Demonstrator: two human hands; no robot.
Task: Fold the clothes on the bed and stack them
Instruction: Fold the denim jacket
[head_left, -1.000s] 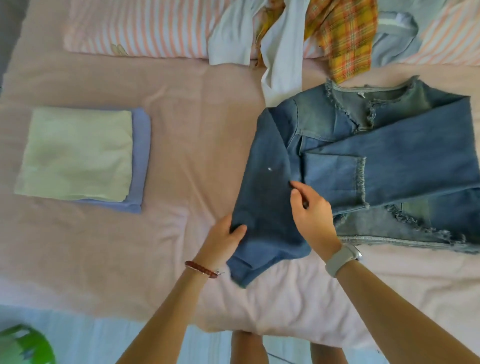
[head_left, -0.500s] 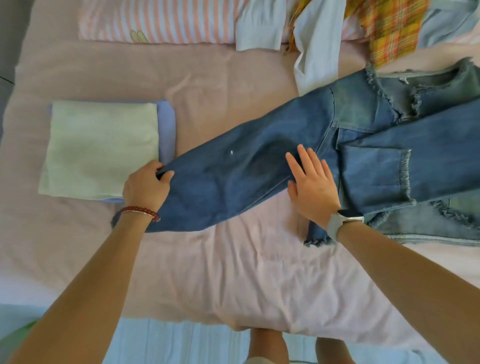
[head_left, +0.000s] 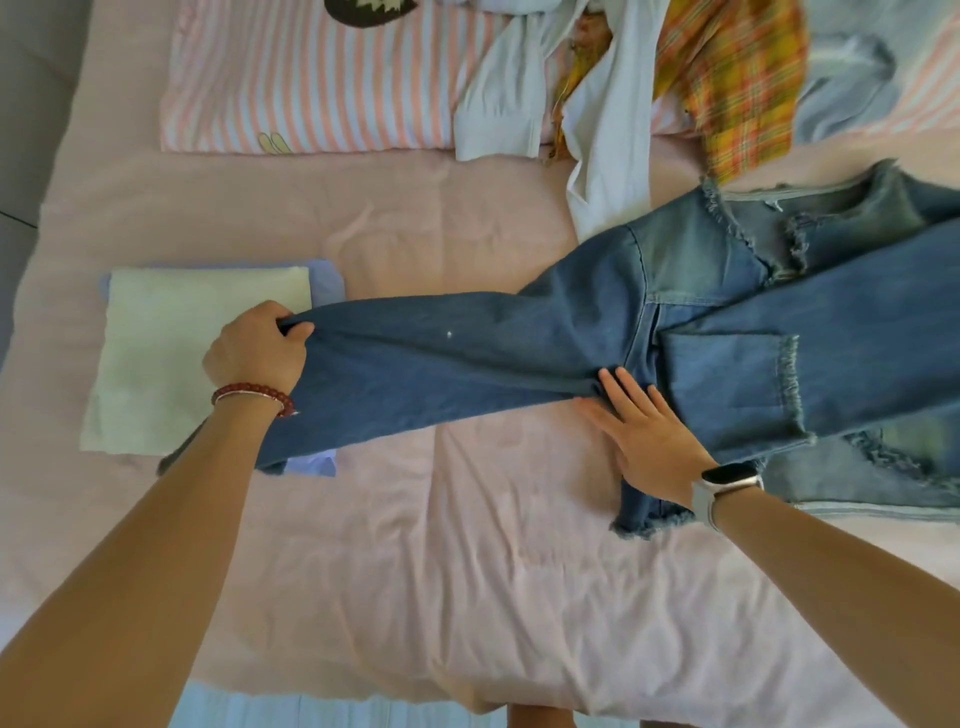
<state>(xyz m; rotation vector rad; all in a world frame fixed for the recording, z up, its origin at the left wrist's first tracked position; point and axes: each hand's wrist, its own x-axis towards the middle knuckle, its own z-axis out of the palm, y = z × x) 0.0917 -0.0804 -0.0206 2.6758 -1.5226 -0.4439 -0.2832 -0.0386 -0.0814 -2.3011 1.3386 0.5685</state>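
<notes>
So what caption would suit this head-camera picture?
Left hand pulls a denim sleeve outward while the right hand presses the jacket flat.

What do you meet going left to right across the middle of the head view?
Folded pale green cloth → left hand gripping the denim sleeve → right hand flat on the denim jacket → frayed sleeve cuff.

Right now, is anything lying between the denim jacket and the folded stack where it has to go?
Nothing visible. Bare pink sheet lies between the jacket and the stack; the left hand holds its sleeve over the stack.
</notes>
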